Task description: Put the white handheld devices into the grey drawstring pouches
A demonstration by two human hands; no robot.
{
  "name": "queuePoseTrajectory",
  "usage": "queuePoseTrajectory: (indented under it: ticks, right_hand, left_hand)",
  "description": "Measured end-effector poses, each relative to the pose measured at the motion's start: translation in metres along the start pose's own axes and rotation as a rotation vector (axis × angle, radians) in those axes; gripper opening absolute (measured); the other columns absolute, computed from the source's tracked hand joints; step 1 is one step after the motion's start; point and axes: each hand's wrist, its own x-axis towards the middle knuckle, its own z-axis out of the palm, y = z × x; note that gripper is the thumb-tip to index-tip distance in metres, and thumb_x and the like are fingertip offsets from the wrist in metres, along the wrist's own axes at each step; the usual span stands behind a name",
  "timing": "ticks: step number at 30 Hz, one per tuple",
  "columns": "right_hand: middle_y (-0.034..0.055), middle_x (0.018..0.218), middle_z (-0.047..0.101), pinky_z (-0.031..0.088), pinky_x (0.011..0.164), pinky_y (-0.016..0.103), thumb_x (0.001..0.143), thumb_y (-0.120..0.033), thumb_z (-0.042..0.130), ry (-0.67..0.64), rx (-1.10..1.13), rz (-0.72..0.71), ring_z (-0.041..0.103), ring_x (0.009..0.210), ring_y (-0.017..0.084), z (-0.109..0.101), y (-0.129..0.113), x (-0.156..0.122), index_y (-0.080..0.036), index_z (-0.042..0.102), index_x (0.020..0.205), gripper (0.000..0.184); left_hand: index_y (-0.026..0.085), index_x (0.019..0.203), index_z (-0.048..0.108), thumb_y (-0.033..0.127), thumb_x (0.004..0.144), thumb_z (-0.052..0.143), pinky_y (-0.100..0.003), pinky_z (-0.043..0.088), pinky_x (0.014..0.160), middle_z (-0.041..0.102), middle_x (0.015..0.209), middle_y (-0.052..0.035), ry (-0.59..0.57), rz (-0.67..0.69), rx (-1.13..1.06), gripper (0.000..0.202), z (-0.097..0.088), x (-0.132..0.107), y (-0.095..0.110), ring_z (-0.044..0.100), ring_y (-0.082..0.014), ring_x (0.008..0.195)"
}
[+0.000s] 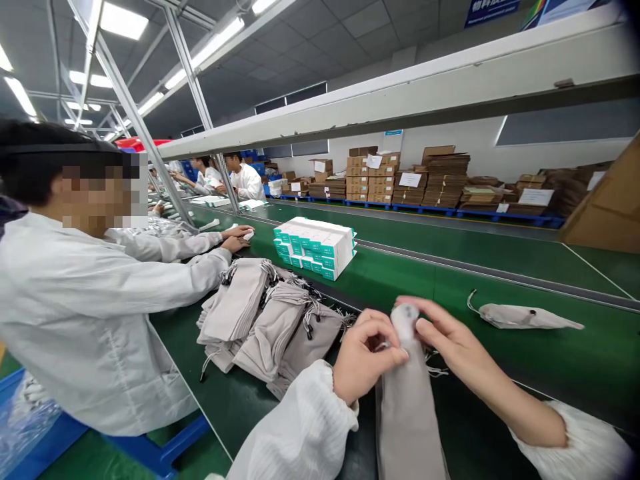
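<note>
A long grey drawstring pouch (410, 407) lies on the green belt in front of me, its mouth pointing away. My left hand (367, 357) pinches the left side of the pouch's mouth, fingers curled. From the other side my right hand (447, 337) grips the mouth, thumb and fingers closed round the white tip (406, 317) that sticks out of it. Thin drawstrings trail beside the mouth.
A heap of grey pouches (270, 320) lies to the left. A block of white-and-teal boxes (316, 247) stands further back. One filled pouch (525, 317) rests on the belt at right. A co-worker's white sleeve (100, 293) reaches in from the left. Cardboard stacks (440, 180) line the far wall.
</note>
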Motion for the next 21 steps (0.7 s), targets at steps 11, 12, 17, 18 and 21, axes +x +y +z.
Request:
queuePoseTrajectory:
  ticks: [11, 12, 17, 18, 21]
  right_hand:
    - [-0.0108, 0.061, 0.015, 0.013, 0.045, 0.022, 0.092, -0.025, 0.057, 0.161, 0.501, 0.070, 0.004, 0.046, 0.007, -0.050, -0.058, -0.023, -0.026, 0.043, 0.091, 0.014]
    - [-0.0102, 0.062, 0.015, 0.014, 0.045, 0.022, 0.093, -0.023, 0.055, 0.217, 0.491, -0.024, 0.006, 0.046, 0.007, -0.056, -0.069, -0.019, -0.026, 0.043, 0.091, 0.013]
    - [-0.0102, 0.058, 0.028, 0.046, 0.065, 0.024, 0.093, -0.015, 0.043, 0.603, 0.218, -0.420, 0.028, 0.047, 0.009, -0.088, -0.086, 0.021, -0.026, 0.042, 0.091, 0.011]
    - [-0.0101, 0.059, 0.034, 0.048, 0.070, 0.026, 0.092, -0.015, 0.044, 0.629, 0.126, -0.436, 0.033, 0.048, 0.009, -0.098, -0.081, 0.026, -0.025, 0.044, 0.091, 0.011]
    - [-0.0057, 0.078, 0.056, 0.050, 0.077, 0.028, 0.092, -0.018, 0.051, 0.390, -0.248, -0.376, 0.058, 0.069, 0.012, -0.126, -0.056, 0.028, -0.026, 0.047, 0.120, 0.029]
  left_hand:
    - [0.020, 0.092, 0.055, 0.049, 0.082, 0.070, -0.017, 0.021, 0.044, 0.049, 0.079, 0.0032, 0.253, -0.209, -0.092, 0.033, -0.023, 0.017, 0.016, 0.029, -0.0041, 0.049]
    - [0.021, 0.097, 0.056, 0.048, 0.084, 0.068, -0.018, 0.026, 0.045, 0.052, 0.084, 0.0018, 0.194, -0.199, -0.014, 0.032, -0.020, 0.016, 0.012, 0.034, -0.0053, 0.052]
    - [0.025, 0.106, 0.064, 0.044, 0.087, 0.060, -0.036, 0.051, 0.082, 0.061, 0.114, -0.0070, -0.190, 0.025, 0.699, 0.028, 0.000, 0.001, -0.030, 0.060, -0.0251, 0.098]
    - [0.025, 0.106, 0.065, 0.046, 0.086, 0.059, -0.042, 0.048, 0.093, 0.061, 0.120, -0.0086, -0.231, 0.111, 0.822, 0.030, 0.000, 0.001, -0.040, 0.059, -0.0300, 0.110]
    - [0.023, 0.118, 0.063, 0.051, 0.087, 0.050, -0.054, 0.043, 0.100, 0.060, 0.129, -0.0129, -0.313, 0.255, 1.113, 0.044, -0.004, 0.012, -0.068, 0.056, -0.0385, 0.118]
